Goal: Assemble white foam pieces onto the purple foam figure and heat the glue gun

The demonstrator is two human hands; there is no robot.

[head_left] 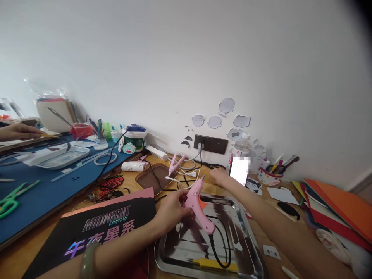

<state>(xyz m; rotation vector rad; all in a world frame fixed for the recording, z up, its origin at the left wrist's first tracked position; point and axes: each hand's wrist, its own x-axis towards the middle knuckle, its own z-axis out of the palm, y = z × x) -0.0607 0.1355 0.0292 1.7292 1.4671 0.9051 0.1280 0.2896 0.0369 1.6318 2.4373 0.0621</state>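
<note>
Held over the metal tray (252, 248) is a pink glue gun (197, 207), nozzle up, with a black cord hanging from its lower end. The fingers of my left hand (174, 209) are wrapped round its side. My right hand (219, 177) reaches across to the back of the table, left of a phone (240, 170) with a lit screen. Its fingertips are too small and blurred to show what they touch, if anything. A yellow tool (215, 265) lies in the tray.
A black and pink box (107, 224) lies left of the tray. Behind stand a pink curling tool (175, 164), a brown tray (151, 180) and cords. Coloured sheets (340, 205) and a pen cup (270, 176) are at right. Another person's hand (21, 131) is at far left.
</note>
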